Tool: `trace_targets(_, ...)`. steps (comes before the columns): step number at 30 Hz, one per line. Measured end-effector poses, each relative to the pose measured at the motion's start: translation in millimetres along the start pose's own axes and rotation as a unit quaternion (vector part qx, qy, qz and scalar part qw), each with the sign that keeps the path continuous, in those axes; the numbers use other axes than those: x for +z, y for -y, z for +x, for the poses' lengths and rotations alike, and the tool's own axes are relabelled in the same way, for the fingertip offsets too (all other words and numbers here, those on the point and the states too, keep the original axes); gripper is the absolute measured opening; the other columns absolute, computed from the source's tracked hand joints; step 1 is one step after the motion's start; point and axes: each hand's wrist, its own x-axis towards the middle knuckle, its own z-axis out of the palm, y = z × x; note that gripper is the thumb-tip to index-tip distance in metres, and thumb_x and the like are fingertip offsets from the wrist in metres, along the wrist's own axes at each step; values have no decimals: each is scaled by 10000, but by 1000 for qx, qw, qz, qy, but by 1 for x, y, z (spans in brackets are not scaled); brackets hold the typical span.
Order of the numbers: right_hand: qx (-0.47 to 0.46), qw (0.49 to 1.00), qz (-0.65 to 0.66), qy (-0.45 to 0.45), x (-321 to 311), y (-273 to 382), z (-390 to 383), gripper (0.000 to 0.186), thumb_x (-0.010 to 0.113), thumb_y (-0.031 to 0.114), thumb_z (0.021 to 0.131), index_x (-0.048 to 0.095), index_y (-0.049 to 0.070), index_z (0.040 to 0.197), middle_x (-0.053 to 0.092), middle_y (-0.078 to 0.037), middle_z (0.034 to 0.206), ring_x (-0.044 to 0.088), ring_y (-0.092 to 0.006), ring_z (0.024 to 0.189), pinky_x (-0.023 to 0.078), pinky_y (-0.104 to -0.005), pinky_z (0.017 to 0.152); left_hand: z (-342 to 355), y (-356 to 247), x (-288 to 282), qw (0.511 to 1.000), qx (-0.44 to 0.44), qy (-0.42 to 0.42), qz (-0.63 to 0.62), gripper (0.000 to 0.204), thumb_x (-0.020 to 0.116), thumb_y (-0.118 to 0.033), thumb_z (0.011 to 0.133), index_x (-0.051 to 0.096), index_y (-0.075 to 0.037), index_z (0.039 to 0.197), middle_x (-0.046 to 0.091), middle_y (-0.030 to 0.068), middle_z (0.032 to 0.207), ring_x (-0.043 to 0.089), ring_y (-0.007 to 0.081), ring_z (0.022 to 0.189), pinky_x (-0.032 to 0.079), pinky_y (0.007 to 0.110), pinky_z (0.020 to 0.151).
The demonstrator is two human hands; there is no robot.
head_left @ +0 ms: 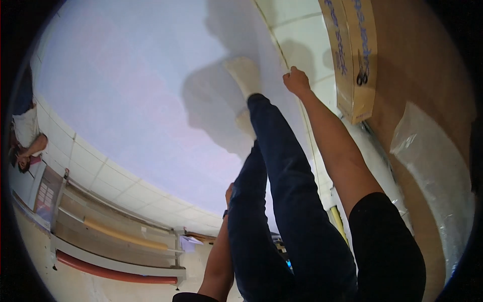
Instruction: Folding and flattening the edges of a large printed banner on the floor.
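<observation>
A large pale sheet (121, 85) is spread over the tiled floor, with a thin yellowish line along its right edge. At that edge my right hand (298, 82) is closed, its fingertips pinching the border of the sheet. My left hand (229, 194) is down beside my left leg; the leg covers most of it, and its fingers are hidden. My bare feet (244, 73) rest on the sheet, between dark shadows.
A long cardboard box (354, 100) with black-handled scissors (361, 75) on it lies to the right. Clear plastic film (427, 161) covers brown board (427, 65) beyond. At lower left stands a rack (121, 259) with rolls. Another person (30, 131) is at far left.
</observation>
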Motion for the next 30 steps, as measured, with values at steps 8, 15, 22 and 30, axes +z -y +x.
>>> trace_targets(8, 32, 999, -10, 18, 75, -134, -93, 319, 525, 232, 870, 569, -51, 1011, 655, -291, 962, 641, -433, 936, 503, -501, 854, -65, 122, 72, 997, -25, -8, 66, 371, 592, -369, 933, 665, -20, 1034, 708, 182, 966, 688, 302, 935, 524, 374, 827)
trace_targets(15, 8, 1000, 18, 15, 156, -230, -163, 313, 531, 229, 871, 566, -57, 993, 651, -299, 926, 644, -434, 904, 512, -505, 825, -104, 230, 176, 995, -4, -54, 78, 345, 569, -373, 941, 665, -43, 979, 710, 170, 935, 688, 310, 895, 524, 385, 779)
trace_targets(22, 18, 999, 41, 12, 222, -345, -236, 308, 545, 214, 863, 550, -68, 987, 647, -304, 933, 642, -435, 899, 514, -507, 814, -120, 297, 313, 995, 22, -28, 91, 314, 548, -337, 936, 643, -51, 1023, 704, 180, 932, 681, 341, 881, 521, 415, 755)
trace_targets(30, -14, 998, 60, -22, 306, -437, -318, 316, 524, 227, 872, 559, -65, 987, 650, -292, 929, 648, -420, 901, 520, -492, 815, -142, 489, 407, 996, 8, -22, -83, 291, 542, -304, 929, 631, -48, 1035, 695, 196, 940, 670, 381, 877, 518, 444, 738)
